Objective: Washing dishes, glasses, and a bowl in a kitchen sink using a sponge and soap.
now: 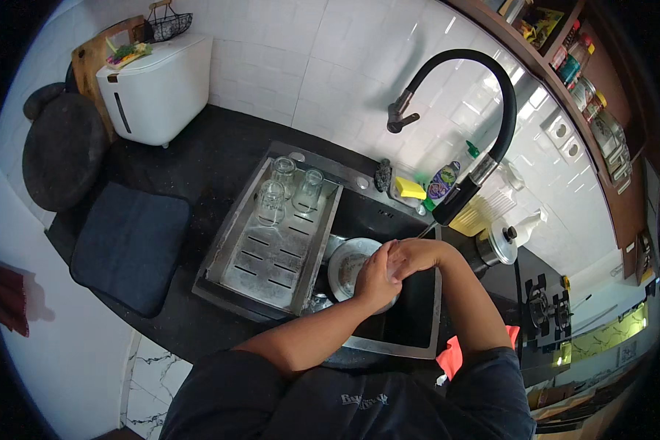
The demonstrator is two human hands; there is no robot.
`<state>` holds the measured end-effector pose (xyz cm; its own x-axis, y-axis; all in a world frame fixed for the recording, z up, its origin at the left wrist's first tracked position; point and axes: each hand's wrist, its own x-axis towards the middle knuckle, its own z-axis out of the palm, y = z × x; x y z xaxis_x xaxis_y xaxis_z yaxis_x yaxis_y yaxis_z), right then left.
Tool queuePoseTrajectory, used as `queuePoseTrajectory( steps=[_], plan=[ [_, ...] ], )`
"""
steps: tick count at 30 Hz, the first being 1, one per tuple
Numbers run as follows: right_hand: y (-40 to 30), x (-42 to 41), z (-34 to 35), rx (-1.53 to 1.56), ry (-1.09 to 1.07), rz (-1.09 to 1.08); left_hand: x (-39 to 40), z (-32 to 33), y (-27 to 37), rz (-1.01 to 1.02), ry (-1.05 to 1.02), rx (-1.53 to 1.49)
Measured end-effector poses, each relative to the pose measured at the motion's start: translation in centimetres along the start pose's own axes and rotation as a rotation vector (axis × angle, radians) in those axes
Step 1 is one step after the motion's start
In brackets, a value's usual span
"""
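Over the right basin of the black sink [418, 324], my left hand [375, 279] and my right hand [418, 257] are pressed together with fingers bent. Something pale and glassy shows between them, but the fingers hide most of it, so I cannot tell what it is. Just above my right hand is the spray head [458, 203] of the black flexible faucet, with a thin stream of water below it. Beneath my hands a round metal dish [347, 269] lies in the basin, partly covered by my left hand. Other shiny metalware [320, 302] sits beside it.
Several glasses stand on the slotted metal drain tray [258, 256], including a glass mug [271, 203]. A yellow sponge [410, 188] and dish soap bottle [443, 181] line the back rim. A lidded metal pot [496, 242] stands right; a dark drying mat [132, 247] lies left.
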<state>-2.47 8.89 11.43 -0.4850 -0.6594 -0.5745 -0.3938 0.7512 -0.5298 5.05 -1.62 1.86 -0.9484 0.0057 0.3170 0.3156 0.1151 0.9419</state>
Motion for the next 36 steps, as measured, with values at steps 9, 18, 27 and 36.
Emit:
queuePoseTrajectory(
  steps=[9, 18, 27, 36],
  plan=[
    [1.5, 0.6, -0.7, 0.137, 0.130, 0.114, -0.1, 1.5, -2.4, -0.082, -0.011, -0.136],
    [4.4, 2.7, 0.9, 0.104, 0.620, 0.313, 0.1, 0.6, -0.8, -0.789, -0.257, -1.420],
    [4.4, 2.7, 1.6, -0.139, 0.651, 0.327, 0.2, 1.2, -1.3, -0.796, -0.242, -1.370],
    [0.2, -1.5, 3.8, -0.001, 0.958, -0.127, 0.7, 1.3, -2.1, -0.891, -0.072, -1.241]
  ],
)
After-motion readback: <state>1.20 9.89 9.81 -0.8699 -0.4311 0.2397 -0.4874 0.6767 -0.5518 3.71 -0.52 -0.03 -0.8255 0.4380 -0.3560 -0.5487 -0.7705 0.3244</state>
